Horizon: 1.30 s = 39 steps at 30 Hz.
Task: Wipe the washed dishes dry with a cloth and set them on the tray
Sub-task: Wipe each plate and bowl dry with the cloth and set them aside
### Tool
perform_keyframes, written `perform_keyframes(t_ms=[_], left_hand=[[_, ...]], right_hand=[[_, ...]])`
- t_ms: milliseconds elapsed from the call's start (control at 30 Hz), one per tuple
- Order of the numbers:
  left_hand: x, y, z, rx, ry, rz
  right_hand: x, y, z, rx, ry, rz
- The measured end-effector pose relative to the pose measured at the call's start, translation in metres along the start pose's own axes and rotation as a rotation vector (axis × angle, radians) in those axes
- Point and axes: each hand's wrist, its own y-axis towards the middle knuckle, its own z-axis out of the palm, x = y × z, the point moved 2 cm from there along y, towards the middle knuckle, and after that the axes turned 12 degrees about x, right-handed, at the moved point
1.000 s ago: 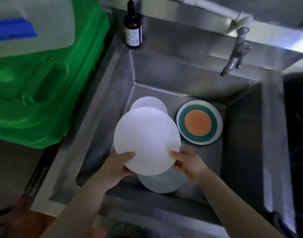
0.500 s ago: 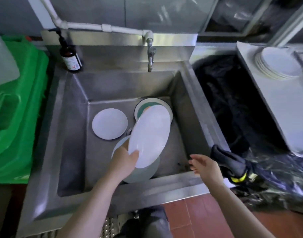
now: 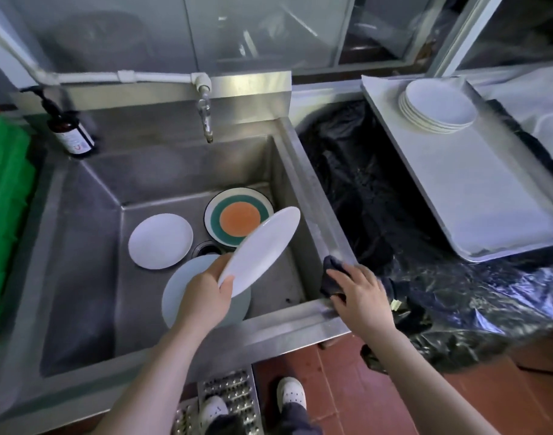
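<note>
My left hand (image 3: 206, 296) grips a white plate (image 3: 262, 248) by its lower edge and holds it tilted above the steel sink (image 3: 316, 196). On the sink's right front corner my right hand (image 3: 359, 293) lies on a dark cloth (image 3: 331, 277), fingers curled onto it. Three dishes lie in the basin: a small white plate (image 3: 160, 240), a plate with orange centre and green ring (image 3: 237, 218), and a pale grey plate (image 3: 177, 287) partly under my left hand. A pale tray (image 3: 476, 189) at the right carries a stack of white plates (image 3: 438, 106).
A tap (image 3: 205, 116) juts over the basin from the back wall. A brown pump bottle (image 3: 71, 130) stands at the back left, beside a green bin (image 3: 5, 196). Black plastic sheeting (image 3: 363, 189) covers the counter between sink and tray.
My right hand let go of the white plate and moved right onto the dark cloth at the sink's corner. My left hand alone now holds the plate, tilted, and the view swung right.
</note>
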Motion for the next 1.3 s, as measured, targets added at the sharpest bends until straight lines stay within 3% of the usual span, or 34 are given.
perform_keyframes(t_ms=[200, 467, 633, 833, 933, 1167, 1300], left_hand=[[-0.027, -0.010, 0.025, -0.067, 0.010, -0.046], [-0.042, -0.029, 0.042, -0.198, 0.029, -0.134], [-0.049, -0.032, 0.045, -0.225, 0.018, -0.135], [-0.072, -0.038, 0.038, -0.301, -0.547, -0.189], [-0.088, -0.041, 0.021, -0.260, -0.833, -0.099], [-0.114, -0.052, -0.039, -0.361, -0.860, 0.092], [-0.124, -0.063, -0.069, -0.392, -0.957, 0.252]], right_hand=[[-0.023, 0.023, 0.009, 0.259, -0.162, -0.113], [-0.032, 0.041, 0.012, 0.199, -0.298, -0.290], [-0.037, 0.046, 0.006, 0.171, -0.154, -0.354], [-0.024, 0.038, -0.052, -0.106, 0.398, -0.423], [0.002, 0.032, -0.101, -0.220, 0.631, -0.480], [0.083, 0.023, -0.188, -0.618, 0.394, -0.799], [0.115, 0.021, -0.217, -0.825, 0.145, -0.892]])
